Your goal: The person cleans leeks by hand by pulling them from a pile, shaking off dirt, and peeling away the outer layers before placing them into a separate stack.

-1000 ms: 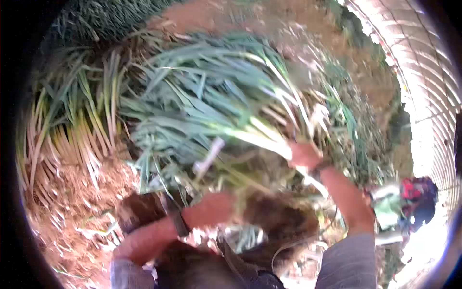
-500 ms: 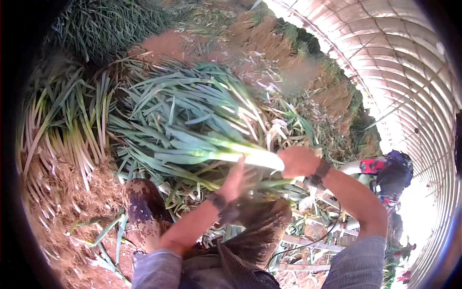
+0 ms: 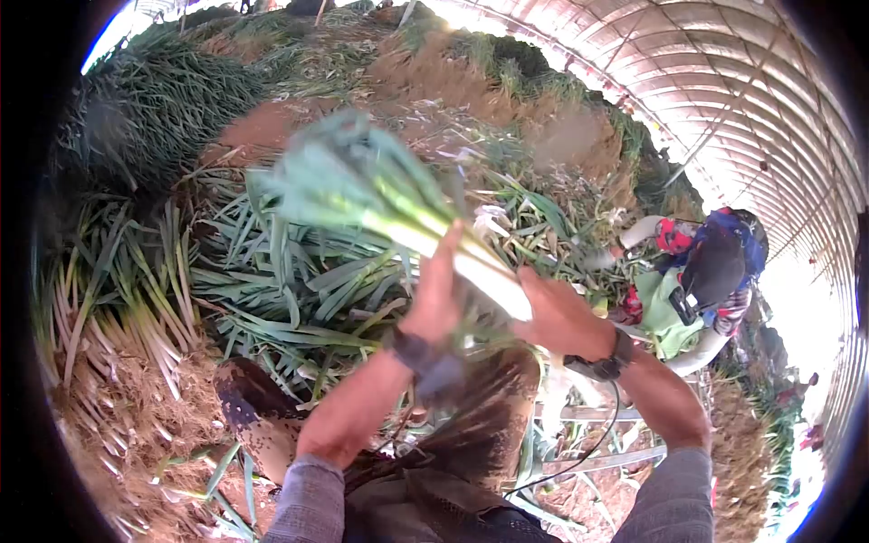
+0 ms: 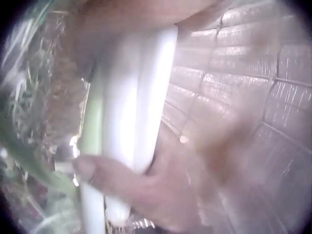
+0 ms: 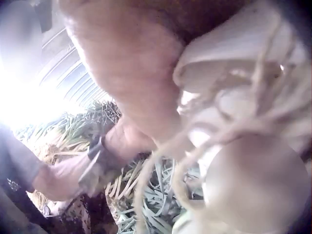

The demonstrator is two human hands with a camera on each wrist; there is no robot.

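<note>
Plainly, a bundle of leeks (image 3: 403, 231) is held in the air, over the far right side of a loose pile of leeks (image 3: 290, 290) that is spread on the ground. Its pale lower end is gripped by the right hand (image 3: 558, 317), whose fingers are closed round it. Farther along, the stalks are touched by the left hand (image 3: 434, 294); one digit is laid across them, but whether the others are curled round the bundle cannot be told. The bundle is tilted, its green leaves pointed away and to the left, and these are blurred. In the left wrist view, white stalks (image 4: 124, 112) are crossed by a thumb (image 4: 117, 180). In the right wrist view, pale strands (image 5: 263, 73) are shown close up, too blurred to be named.

By the left edge of the pile, rooted leeks (image 3: 127, 281) are ranged side by side, their roots turned toward the ground's near left corner. Beyond them, toward the far left corner, a dark green heap (image 3: 154, 104) is seen. A dark band is worn on each wrist, and patterned trousers (image 3: 262, 416) are seen below the arms. Toward the ground's right edge, a dark cap (image 3: 718, 262) is worn by another person (image 3: 670, 308), under a ribbed, arched roof (image 3: 715, 100).
</note>
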